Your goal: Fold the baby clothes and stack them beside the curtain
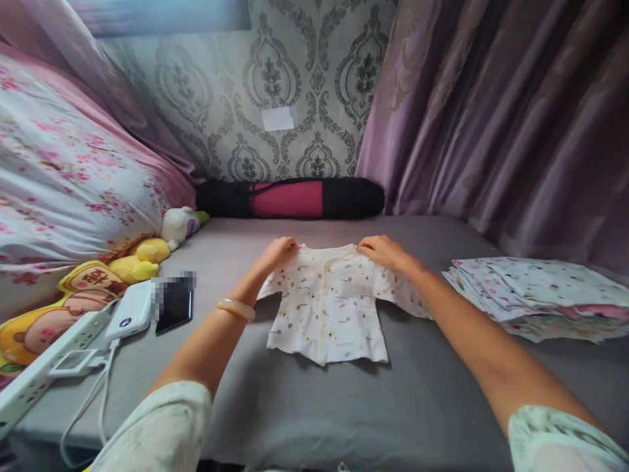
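A small white baby shirt (327, 308) with a scattered print lies spread on the grey sheet, its neckline away from me and its hem toward me. A pale trim runs down its front. My left hand (282, 251) pinches the shirt at the left shoulder, fingers closed. At the right shoulder, my right hand (382, 250) grips the cloth in the same way. Both sleeves stretch outward, partly hidden under my forearms. A pale bangle sits on my left wrist.
Folded printed clothes (535, 288) are stacked at the right. Leftward lie a phone (175, 305), a white power bank (130, 311), a power strip (54, 367) with cables, and plush toys (142, 252). A black and pink roll-shaped bag (289, 198) rests against the wall.
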A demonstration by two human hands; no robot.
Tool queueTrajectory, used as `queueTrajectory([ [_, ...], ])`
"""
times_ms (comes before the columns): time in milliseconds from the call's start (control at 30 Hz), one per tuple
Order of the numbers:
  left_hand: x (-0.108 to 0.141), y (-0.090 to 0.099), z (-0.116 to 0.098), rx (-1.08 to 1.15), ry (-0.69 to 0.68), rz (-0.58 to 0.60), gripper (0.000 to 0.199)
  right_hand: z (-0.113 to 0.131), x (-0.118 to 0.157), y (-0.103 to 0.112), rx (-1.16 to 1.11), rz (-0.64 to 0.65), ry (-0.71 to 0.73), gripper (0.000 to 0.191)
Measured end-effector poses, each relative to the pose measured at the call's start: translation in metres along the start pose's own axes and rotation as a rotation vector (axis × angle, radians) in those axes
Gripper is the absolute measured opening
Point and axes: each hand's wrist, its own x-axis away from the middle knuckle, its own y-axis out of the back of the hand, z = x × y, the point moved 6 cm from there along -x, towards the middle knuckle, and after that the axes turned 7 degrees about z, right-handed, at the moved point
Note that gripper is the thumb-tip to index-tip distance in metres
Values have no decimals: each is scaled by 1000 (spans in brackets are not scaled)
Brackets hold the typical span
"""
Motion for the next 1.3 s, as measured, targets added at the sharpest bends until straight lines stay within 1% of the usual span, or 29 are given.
queueTrajectory([
  [67, 0, -34, 11, -79, 42, -18, 24, -9, -4, -31, 156, 38, -80, 27],
  [133, 2, -59, 19, -160, 71, -10, 30, -13, -6, -56, 284, 82, -120, 31],
  [200, 2, -75, 25, -233, 78, 3, 33, -18, -9, -75, 368, 132, -134, 33],
  [267, -1, -82, 29, -294, 64, 9, 35, -22, -14, -85, 417, 169, -141, 34],
  [367, -9, -82, 36, -361, 45, -2, 36, -28, -23, -90, 455, 185, -144, 35],
  [533, -26, -78, 47, -418, 41, -17, 38, -35, -43, -88, 475, 205, -138, 36],
  [800, -62, -73, 64, -457, 28, -21, 39, -44, -83, -85, 475, 242, -134, 38],
  [967, -84, -69, 72, -445, 73, -17, 39, -52, -107, -83, 433, 228, -149, 37],
  [1067, -91, -70, 74, -384, 133, 37, 35, -55, -113, -81, 372, 220, -180, 35],
  [1133, -91, -69, 73, -361, 183, 64, 30, -52, -111, -76, 359, 149, -211, 33],
  [1200, -86, -63, 66, -383, 218, 23, 29, -41, -103, -72, 373, 41, -212, 32],
  [1267, -78, -60, 54, -411, 191, -22, 29, -25, -94, -75, 364, -16, -177, 36],
  [1300, -75, -61, 47, -409, 149, -12, 29, -16, -90, -80, 338, -10, -152, 39],
])
